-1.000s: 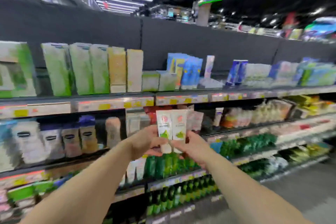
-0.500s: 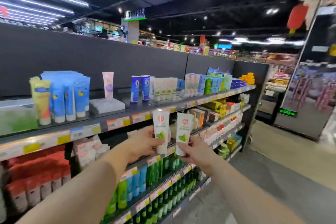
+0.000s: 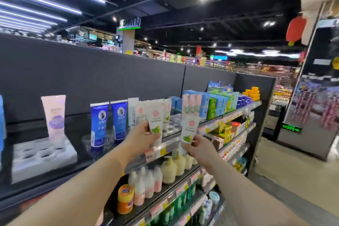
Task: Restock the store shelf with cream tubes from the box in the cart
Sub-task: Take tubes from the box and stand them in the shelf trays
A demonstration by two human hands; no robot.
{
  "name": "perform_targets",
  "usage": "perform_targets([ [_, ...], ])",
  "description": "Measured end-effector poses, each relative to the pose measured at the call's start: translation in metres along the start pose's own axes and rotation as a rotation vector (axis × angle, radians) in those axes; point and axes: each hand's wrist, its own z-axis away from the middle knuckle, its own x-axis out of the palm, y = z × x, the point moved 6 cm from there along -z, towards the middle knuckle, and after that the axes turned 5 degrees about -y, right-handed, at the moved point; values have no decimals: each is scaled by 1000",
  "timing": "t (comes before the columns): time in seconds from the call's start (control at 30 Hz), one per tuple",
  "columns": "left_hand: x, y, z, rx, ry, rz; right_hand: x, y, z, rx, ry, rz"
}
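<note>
White cream tube [image 3: 155, 123] gripped in my left hand [image 3: 145, 136], another white tube [image 3: 189, 130] in my right hand [image 3: 197, 146], both upright just in front of matching tubes [image 3: 141, 113] on the top shelf [image 3: 170, 143].

glossy plastic cream tubes [image 3: 156, 121], matt shelf backboard [image 3: 91, 71]

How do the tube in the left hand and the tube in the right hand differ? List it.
1. The left hand's tube is raised against the matching row on the top shelf; the right hand's tube sits lower, at the shelf's front edge.
2. The left hand grips its tube from the side; the right hand pinches its tube at the bottom.

Both are white, with a red round logo and green leaf print, held cap-down.
</note>
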Motion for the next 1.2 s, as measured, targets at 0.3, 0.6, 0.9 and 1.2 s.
perform_targets([
  [0.3, 17, -23, -67, -50, 93, -149, -21, -13, -147, -241, -71, 85],
  [0.6, 18, -35, -76, -217, 252, -166, 8, 10, -223, -357, -281, 235],
  [0.9, 20, -36, -74, -311, 318, -130, 10, 6, -235, -323, -392, 556],
  [1.2, 25, -31, -72, -322, 330, -166, 14, 9, -242, -210, -435, 618],
])
